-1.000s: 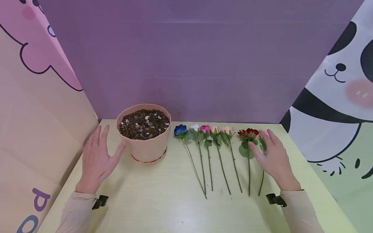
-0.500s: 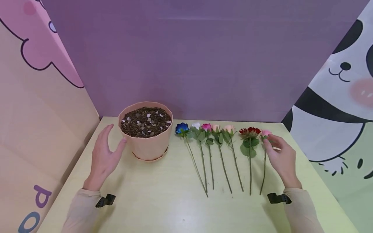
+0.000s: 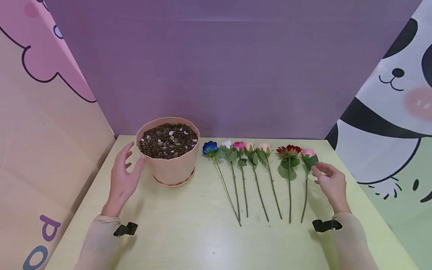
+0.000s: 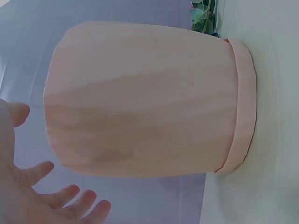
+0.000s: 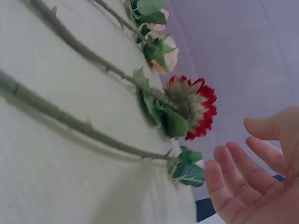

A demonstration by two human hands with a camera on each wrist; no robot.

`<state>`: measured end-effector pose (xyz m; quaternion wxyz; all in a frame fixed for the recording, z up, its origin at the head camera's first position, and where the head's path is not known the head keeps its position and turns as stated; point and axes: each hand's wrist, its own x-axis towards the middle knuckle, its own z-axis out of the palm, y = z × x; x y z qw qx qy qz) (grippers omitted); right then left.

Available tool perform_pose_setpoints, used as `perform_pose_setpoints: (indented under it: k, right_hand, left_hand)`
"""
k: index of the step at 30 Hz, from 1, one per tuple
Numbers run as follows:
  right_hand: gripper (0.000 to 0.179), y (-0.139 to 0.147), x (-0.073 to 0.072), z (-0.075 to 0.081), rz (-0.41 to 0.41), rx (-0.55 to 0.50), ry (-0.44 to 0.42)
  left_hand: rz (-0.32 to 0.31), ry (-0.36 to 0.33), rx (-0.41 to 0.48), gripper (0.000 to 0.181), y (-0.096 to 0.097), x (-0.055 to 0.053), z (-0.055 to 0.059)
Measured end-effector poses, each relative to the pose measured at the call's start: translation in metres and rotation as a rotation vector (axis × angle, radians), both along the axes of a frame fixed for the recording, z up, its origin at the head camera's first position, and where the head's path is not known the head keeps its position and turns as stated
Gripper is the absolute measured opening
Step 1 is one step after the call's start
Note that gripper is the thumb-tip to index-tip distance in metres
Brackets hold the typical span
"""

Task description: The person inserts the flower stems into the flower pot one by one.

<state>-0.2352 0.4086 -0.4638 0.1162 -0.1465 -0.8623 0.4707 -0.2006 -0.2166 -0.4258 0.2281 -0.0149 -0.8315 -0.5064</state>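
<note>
A pink flowerpot [image 3: 173, 170] filled with dark soil and pebbles stands on a saucer at the back left of the table. Beside its left side my left hand [image 3: 124, 183] hovers, fingers loosely bent, holding nothing; the left wrist view shows a gap between fingers and pot. My right hand [image 3: 332, 185] is at the far right, its fingertips close by the leaves of a pink rose [image 3: 308, 152] that lies on the table. In the right wrist view its fingers are relaxed with nothing between them. Left of that rose lies a dark red flower [image 3: 289, 151], head toward the back.
A blue rose [image 3: 210, 147], a white rose [image 3: 226, 144], a magenta rose [image 3: 238, 146] and two peach roses [image 3: 264, 147] lie in a row, stems toward the front. A purple backdrop [image 3: 216, 75] rises behind the table [image 3: 189, 232], with printed panels at both sides.
My right hand has moved right and slightly down, uncovering the pink rose. The left hand has shifted a little right, nearer the flowerpot, its fingers more bent. The flowers lie as before.
</note>
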Motion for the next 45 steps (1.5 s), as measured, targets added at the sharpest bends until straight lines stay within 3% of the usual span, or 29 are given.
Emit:
perform_pose_setpoints:
  k: [7,15,20,30,34,39,45]
  right_hand:
    - [0.059,0.011,-0.007,-0.013,0.05,-0.125,-0.066]
    - [0.06,0.015,-0.011,-0.026,0.082,-0.13,-0.157]
    - [0.062,0.015,-0.017,-0.026,0.085,-0.112,-0.2]
    - [0.058,0.016,-0.013,-0.031,0.102,-0.088,-0.237]
    - [0.058,0.018,-0.011,-0.037,0.11,-0.078,-0.242]
    - [0.06,0.017,-0.015,-0.034,0.136,-0.047,-0.224]
    - [0.059,0.019,-0.016,-0.032,0.134,-0.123,-0.228]
  left_hand:
    - [-0.017,-0.028,0.027,0.064,0.0,-0.005,-0.002]
    - [-0.02,-0.046,0.049,0.062,0.002,-0.009,-0.009]
    - [-0.01,-0.048,0.067,0.062,0.001,-0.012,-0.011]
    - [-0.01,-0.021,0.152,0.059,0.004,-0.018,-0.011]
    - [-0.026,-0.034,0.168,0.061,0.005,-0.021,-0.012]
    - [-0.04,-0.046,0.182,0.063,0.005,-0.021,-0.012]
    - [-0.066,-0.057,0.185,0.064,0.006,-0.024,-0.015]
